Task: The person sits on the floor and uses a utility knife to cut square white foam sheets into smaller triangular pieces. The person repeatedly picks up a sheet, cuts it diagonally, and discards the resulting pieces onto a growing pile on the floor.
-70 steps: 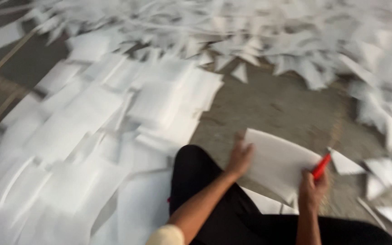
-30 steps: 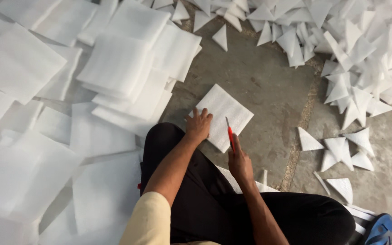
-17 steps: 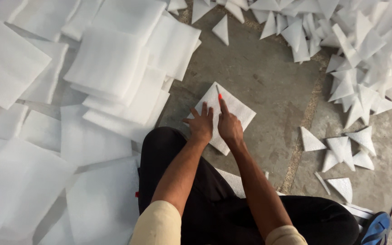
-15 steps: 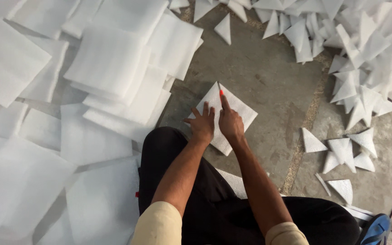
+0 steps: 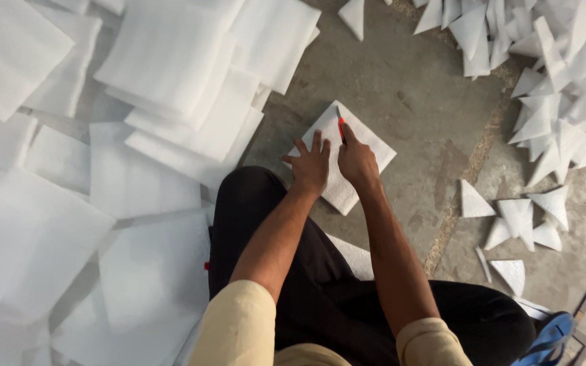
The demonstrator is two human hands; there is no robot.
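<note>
A white square foam sheet (image 5: 373,144) lies on the concrete floor in front of my knee, turned like a diamond. My left hand (image 5: 310,165) presses flat on its left half, fingers spread. My right hand (image 5: 355,161) grips a small red-handled cutter (image 5: 340,125), its tip resting on the sheet near the far corner. Both hands are side by side, almost touching.
Stacks of white square foam sheets (image 5: 171,74) cover the floor to the left. Several white foam triangles (image 5: 537,81) are piled at the upper right, with a few loose triangular pieces (image 5: 520,220) to the right. My leg in dark trousers (image 5: 286,271) is bent below.
The sheet came down from my lap to the floor. My right hand swung the cutter over from the right onto the sheet's far corner; my left hand stays pressed on it.
</note>
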